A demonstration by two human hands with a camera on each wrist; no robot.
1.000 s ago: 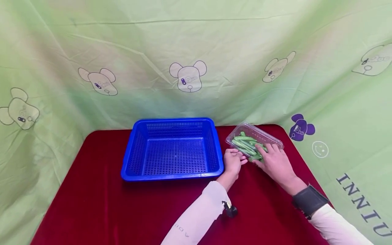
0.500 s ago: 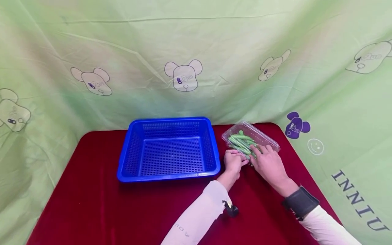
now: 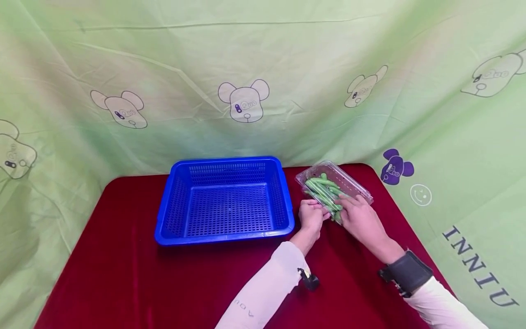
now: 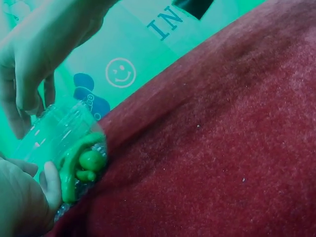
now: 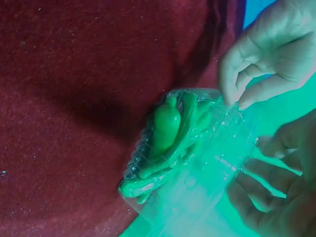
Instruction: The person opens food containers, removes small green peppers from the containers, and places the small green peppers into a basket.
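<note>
Two hands on the clear box (image 3: 334, 186) w/ green peppers (image 3: 323, 192): left hand (image 3: 311, 218) pinches its edge, right hand (image 3: 360, 218) holds its top; fingertips partly hidden.

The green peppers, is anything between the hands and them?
Yes: the clear plastic box encloses the green peppers. Both the left hand and right hand touch only the plastic at its near end, not the peppers themselves.

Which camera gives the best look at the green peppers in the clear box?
The right wrist view: the green peppers fill the middle, close up. The head view shows them small and partly behind the hands; the left wrist view catches only a few at the edge.
</note>
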